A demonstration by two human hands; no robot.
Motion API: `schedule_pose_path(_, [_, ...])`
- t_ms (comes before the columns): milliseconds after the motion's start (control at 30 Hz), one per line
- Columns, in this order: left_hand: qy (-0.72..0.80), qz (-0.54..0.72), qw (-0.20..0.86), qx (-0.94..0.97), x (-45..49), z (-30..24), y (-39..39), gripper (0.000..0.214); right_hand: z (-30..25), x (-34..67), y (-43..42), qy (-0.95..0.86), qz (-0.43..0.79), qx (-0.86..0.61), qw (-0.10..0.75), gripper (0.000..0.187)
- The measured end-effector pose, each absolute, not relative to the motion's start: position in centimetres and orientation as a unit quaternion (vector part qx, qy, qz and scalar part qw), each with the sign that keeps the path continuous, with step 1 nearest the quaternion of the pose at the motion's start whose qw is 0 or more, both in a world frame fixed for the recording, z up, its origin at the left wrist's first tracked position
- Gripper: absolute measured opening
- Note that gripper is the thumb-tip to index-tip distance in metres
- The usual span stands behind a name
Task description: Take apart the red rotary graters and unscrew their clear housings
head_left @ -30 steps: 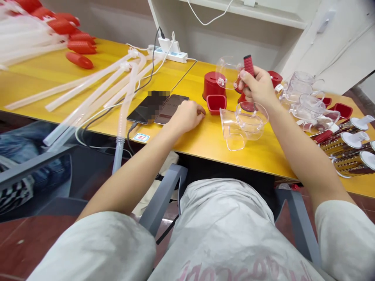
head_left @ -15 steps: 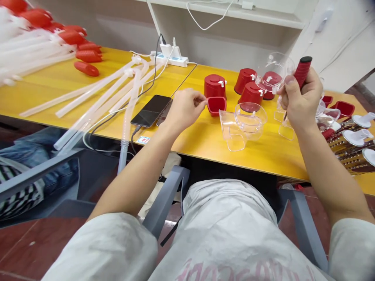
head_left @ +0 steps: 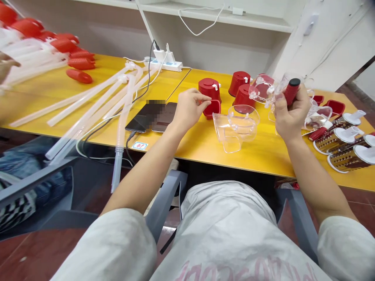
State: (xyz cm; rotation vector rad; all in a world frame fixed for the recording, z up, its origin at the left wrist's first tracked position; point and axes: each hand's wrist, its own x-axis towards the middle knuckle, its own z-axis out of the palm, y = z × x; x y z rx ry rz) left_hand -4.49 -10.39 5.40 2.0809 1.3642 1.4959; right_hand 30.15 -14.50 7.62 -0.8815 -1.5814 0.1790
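Observation:
My left hand (head_left: pixel 190 107) is closed in a pinch, thumb and forefinger together at the rim of a small red square-mouthed cup (head_left: pixel 213 112). Whatever is between those fingertips is too small to make out. My right hand (head_left: pixel 290 115) is wrapped round a screwdriver (head_left: pixel 292 90) with a red handle and black end cap; its shaft is hidden by the hand. Clear plastic parts (head_left: pixel 262 86) show right beside my right fingers; whether they are gripped too, I cannot tell. Between both hands, a clear plastic housing (head_left: pixel 243 127) rests on the table.
Several red tubs (head_left: pixel 240 82) stand behind. Perforated metal cylinders (head_left: pixel 348 156) with white tops and a red-handled tool (head_left: pixel 319 132) lie right. Phones (head_left: pixel 139 119), cables, a power strip (head_left: pixel 168 64) and pale tubes (head_left: pixel 84 121) are left; another person's hand (head_left: pixel 7 66) shows far left.
My right hand has come down and slightly left with the screwdriver, its end cap now tipped more toward me. My left hand stays pinched at the red cup. Another person's hand has entered far left.

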Motion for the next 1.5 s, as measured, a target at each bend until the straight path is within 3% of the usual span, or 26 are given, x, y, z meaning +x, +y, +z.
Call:
schedule_pose_path(100, [0.407,0.591,0.146,0.68,-3.7,6.0,-13.1,0.036,8.1,29.4,-15.5,-0.665,-0.003,-0.341,0.665,0.052])
schedule_pose_path(167, [0.35,0.62,0.228,0.664,-2.8,6.8,-15.5,0.055,8.3,28.8,-16.3,-0.667,-0.033,-0.319,0.672,0.046])
schedule_pose_path(267, [0.292,0.567,0.313,0.704,-1.3,7.8,-18.8,0.073,8.2,28.2,-17.1,-0.681,-0.053,-0.312,0.66,0.042])
schedule_pose_path(400, [0.296,0.455,0.276,0.793,-0.4,8.6,-21.1,0.102,7.9,28.0,-17.5,-0.702,-0.076,-0.322,0.631,0.045])
schedule_pose_path(567, [0.35,0.43,0.254,0.792,-0.8,8.5,-21.0,0.086,8.7,30.5,-19.9,-0.695,-0.13,-0.342,0.619,0.034])
schedule_pose_path(800, [0.374,0.471,0.24,0.762,1.9,7.2,-18.2,0.077,8.6,36.4,-26.9,-0.784,-0.141,-0.418,0.437,0.004])
schedule_pose_path(967, [0.348,0.451,0.256,0.781,5.4,7.6,-17.9,0.081,8.2,38.7,-30.3,-0.792,-0.12,-0.503,0.325,0.006])
schedule_pose_path(1167, [0.297,0.444,0.285,0.796,7.8,7.5,-19.4,0.071,5.4,40.6,-32.7,-0.749,-0.115,-0.597,0.261,0.012])
schedule_pose_path(1500, [0.351,0.491,0.246,0.758,9.5,6.5,-16.9,0.083,2.2,43.1,-31.2,-0.682,-0.113,-0.668,0.277,0.025])
